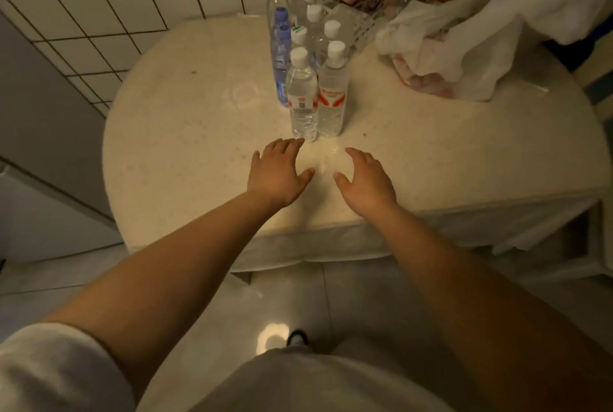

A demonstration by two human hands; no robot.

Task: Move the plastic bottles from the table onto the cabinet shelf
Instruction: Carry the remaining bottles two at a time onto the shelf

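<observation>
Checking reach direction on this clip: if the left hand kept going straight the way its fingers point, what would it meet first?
Most likely the nearest white-capped bottle, on the left of the front pair; the left hand has its fingertips almost at its base, though depth is uncertain.

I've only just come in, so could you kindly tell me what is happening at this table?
A person is reaching with both bare hands toward a cluster of plastic bottles standing upright on the round table. The left hand and the right hand are open, just short of the two nearest bottles, holding nothing. The left fingertips are almost at the base of the front-left bottle. No bottle has been lifted at this moment. A white plastic bag lies to the right of the bottles.
</observation>
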